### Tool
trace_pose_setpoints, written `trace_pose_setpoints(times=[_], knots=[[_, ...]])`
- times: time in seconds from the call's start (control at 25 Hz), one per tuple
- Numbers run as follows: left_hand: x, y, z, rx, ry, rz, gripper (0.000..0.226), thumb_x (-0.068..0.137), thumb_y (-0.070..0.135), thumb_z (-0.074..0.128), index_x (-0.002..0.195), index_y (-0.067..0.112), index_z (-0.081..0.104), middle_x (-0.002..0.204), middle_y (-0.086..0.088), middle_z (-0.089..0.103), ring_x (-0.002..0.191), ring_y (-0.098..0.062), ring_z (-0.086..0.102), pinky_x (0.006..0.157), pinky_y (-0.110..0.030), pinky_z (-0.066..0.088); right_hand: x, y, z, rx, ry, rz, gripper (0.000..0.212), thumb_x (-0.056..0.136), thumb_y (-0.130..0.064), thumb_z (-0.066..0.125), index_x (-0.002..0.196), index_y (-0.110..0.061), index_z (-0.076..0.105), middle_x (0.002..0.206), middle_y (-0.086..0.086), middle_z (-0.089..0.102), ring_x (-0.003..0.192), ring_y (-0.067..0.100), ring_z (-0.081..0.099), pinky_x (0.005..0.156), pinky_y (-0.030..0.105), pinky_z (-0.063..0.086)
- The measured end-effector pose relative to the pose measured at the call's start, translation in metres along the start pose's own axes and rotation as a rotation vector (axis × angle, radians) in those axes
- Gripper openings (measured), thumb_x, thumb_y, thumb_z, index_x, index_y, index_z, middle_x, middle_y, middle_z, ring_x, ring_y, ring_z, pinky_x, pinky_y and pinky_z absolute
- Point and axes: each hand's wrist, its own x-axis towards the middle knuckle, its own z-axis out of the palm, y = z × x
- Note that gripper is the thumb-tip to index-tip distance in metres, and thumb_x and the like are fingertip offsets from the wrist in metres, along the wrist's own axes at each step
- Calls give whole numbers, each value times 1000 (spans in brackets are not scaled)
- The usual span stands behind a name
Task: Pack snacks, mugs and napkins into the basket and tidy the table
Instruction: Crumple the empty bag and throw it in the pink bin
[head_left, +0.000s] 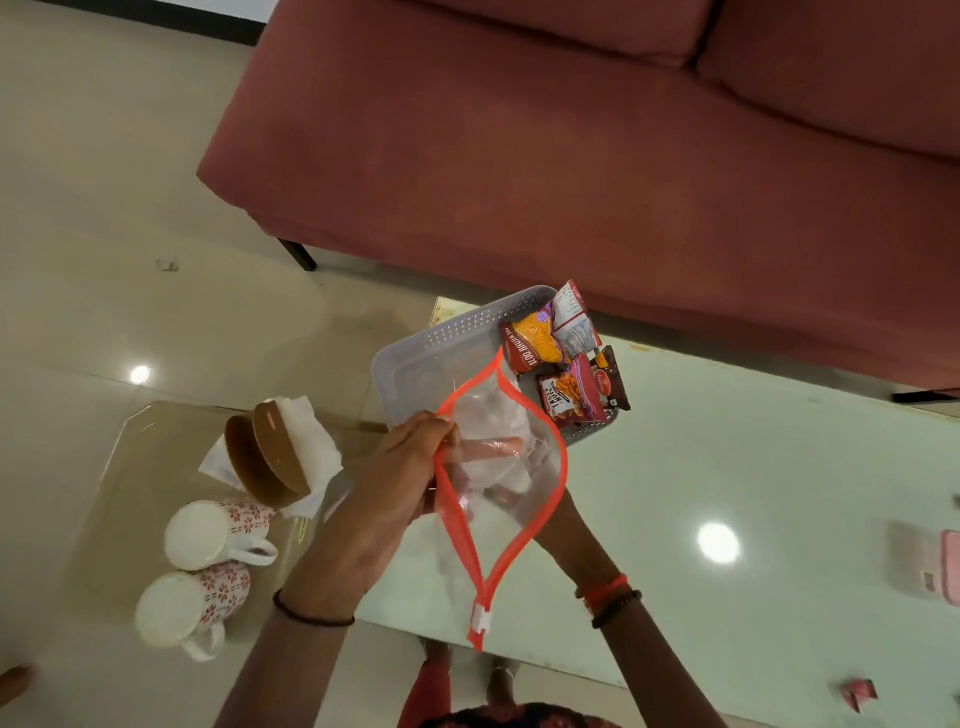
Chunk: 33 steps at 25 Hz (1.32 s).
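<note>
I hold a clear zip bag (543, 460) with an orange rim, its mouth spread wide, above the near edge of a grey perforated basket (415, 358). My left hand (400, 467) pinches the bag's left rim. My right hand (563, 530) grips the bag from the right side, its fingers showing through the plastic. Something white lies inside the bag. Snack packets (537, 343) lean in the basket's right end, with a maroon one (576, 395) in front. Two white floral mugs (208, 530) (182, 608) lie on their sides at the left, next to a brown napkin holder (265, 457) with white napkins (309, 431).
The glass table (753, 457) stretches to the right, with a pink box (930, 566) at its right edge and a small pink wrapper (860, 693) near the front. A dusty-red sofa (571, 156) stands just behind the table.
</note>
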Motion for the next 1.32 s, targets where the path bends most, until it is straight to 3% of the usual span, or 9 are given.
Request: trace_pose_setpoints(times=[0.08, 0.28, 0.4, 0.52, 0.64, 0.84, 1.04, 1.16, 1.32], knots=[[0, -5, -3, -40, 14, 17, 32, 97, 20, 39, 66, 14, 46, 92, -34, 61, 34, -11, 49, 39, -20, 46, -12, -3, -5, 249, 60, 121, 32, 86, -9, 62, 116, -21, 60, 116, 5, 66, 110, 23, 61, 100, 48, 48], [26, -25, -38, 213, 348, 74, 29, 95, 9, 46, 67, 9, 54, 45, 3, 58, 37, -5, 53, 35, -13, 42, -30, 1, -34, 554, 76, 336, 32, 89, 1, 47, 115, -11, 61, 102, 5, 70, 91, 20, 67, 70, 30, 59], [34, -52, -39, 446, 284, -5, 13, 91, 5, 53, 93, -3, 62, 68, -9, 59, 56, -16, 57, 50, -18, 49, -42, -5, -45, 712, 105, 273, 39, 84, 9, 49, 116, -12, 54, 104, 8, 70, 84, 18, 72, 63, 28, 59], [21, -59, -31, 611, 399, 104, 18, 90, 8, 54, 106, 1, 61, 107, -17, 64, 100, -33, 60, 88, -39, 47, -54, -10, -63, 479, 294, 198, 37, 84, -1, 59, 115, -19, 52, 102, 10, 70, 87, 24, 70, 68, 36, 59], [-24, -40, -14, 712, 661, 469, 18, 89, 26, 55, 101, 16, 66, 103, -2, 65, 88, 1, 51, 85, -24, 41, -65, -12, -82, 56, 519, 209, 34, 82, 2, 57, 113, -11, 58, 107, 5, 65, 103, 27, 62, 77, 29, 54], [-115, -50, 70, 915, 205, 724, 34, 84, 54, 50, 116, 46, 52, 108, 50, 50, 78, 16, 56, 66, 1, 40, -91, -16, -89, -360, 533, 114, 37, 80, 5, 53, 115, -5, 60, 120, 10, 57, 92, 13, 50, 66, -3, 37], [-118, -104, 98, 1364, 88, 314, 93, 76, 67, 51, 146, 39, -4, 154, 26, 11, 109, -6, 61, 85, -24, 50, -139, -29, -93, 10, 283, 201, 33, 81, 3, 56, 110, -8, 68, 105, 3, 69, 81, 14, 67, 65, 17, 52], [-117, -119, 98, 1129, 51, 210, 92, 65, 70, 63, 142, 42, 21, 138, 15, 50, 118, -13, 56, 89, -30, 45, -165, -33, -101, 415, 139, 333, 26, 87, 2, 54, 107, -2, 69, 90, 10, 72, 66, 12, 68, 58, 19, 56], [-128, -140, 118, 1112, 133, 246, 45, 65, 71, 58, 92, 34, 57, 80, 19, 61, 74, -10, 60, 57, -20, 38, -202, -24, -103, 655, 59, 387, 26, 89, 2, 51, 109, 3, 67, 101, 21, 70, 84, 27, 68, 79, 33, 57]])
